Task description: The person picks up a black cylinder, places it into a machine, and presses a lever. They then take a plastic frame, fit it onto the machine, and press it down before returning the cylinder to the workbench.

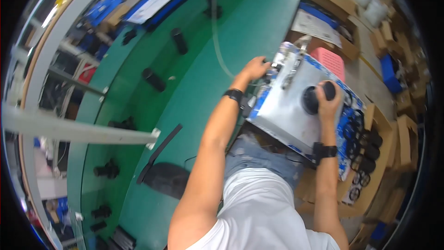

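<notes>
A silver metal work plate (291,120) with blue-and-white edging lies in front of me. My right hand (330,104) is closed around a black cylindrical part (329,90), held at the plate's right side. Just left of it, against the plate, is a black round disc or opening (310,100); I cannot tell whether the two touch. My left hand (256,68) is at the plate's far left edge, fingers curled at a small dark piece beside a metal clamp-like fixture (292,70). What the left fingers grip is too blurred to name.
A green bench (194,83) runs along my left, with black cylindrical parts (153,79) and a grey post (92,129) over it. Beyond the plate is a pink basket (329,62). An open cardboard box (377,157) with black round parts is at right.
</notes>
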The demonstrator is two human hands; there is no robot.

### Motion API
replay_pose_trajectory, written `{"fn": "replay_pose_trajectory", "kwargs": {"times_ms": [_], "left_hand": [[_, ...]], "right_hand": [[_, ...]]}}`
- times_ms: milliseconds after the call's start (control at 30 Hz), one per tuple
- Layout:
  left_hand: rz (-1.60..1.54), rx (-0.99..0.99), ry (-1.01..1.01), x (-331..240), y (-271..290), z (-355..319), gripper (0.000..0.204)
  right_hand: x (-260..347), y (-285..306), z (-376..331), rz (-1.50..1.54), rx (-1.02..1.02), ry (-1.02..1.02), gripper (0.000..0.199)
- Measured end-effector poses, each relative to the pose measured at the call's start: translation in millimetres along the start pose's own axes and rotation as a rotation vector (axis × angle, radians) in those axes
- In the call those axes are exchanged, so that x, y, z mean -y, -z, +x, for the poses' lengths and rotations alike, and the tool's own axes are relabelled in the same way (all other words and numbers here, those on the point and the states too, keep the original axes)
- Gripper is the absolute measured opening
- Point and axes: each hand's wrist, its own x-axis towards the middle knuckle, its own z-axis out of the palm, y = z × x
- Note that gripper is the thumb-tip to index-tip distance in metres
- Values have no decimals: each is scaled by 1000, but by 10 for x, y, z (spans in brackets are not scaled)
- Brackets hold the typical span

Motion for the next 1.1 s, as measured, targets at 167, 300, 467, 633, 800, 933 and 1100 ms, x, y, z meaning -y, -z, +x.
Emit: {"fn": "replay_pose_trajectory", "kwargs": {"times_ms": [167,300,467,633,800,933,1100], "left_hand": [[-367,-659,-370,-1166,687,-1097,23],[-13,-727,-650,-1768,917,-1990,62],[-429,-92,-346,-1417,921,-2277,76],[-458,-661,16,-500,1558,-2846,68],[-1,-1349,531,1028,2164,-2920,67],[138,-1339,1004,1648,2233,-2833,73],[238,-1137,1037,1932,2561,-2960,79]], "right_hand": [[1619,618,573,16,-253,464,31],[1325,25,350,261,231,249,46],[1729,-617,-590,375,634,186,65],[1073,176,-786,111,564,-66,46],[-142,1541,-896,-69,146,-431,36],[-778,2490,-1083,-214,3,-518,34],[-1076,2619,-1039,-443,59,-545,29]]}}
